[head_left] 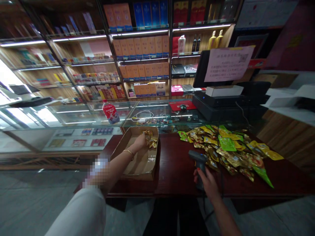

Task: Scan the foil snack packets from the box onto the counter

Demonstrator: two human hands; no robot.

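My left hand reaches into a shallow cardboard box, its fingers closed around a gold snack packet near the far right corner. Another gold snack packet lies just below it in the box. My right hand is wrapped round the handle of a dark barcode scanner, whose head points up and left over the table. Beyond the scanner spreads a heap of gold, yellow and green snack packets.
The dark red table abuts a glass counter. A red-labelled bottle, a white cable and a mouse rest on the glass. A monitor stands behind. The scanner's cord hangs over the table edge.
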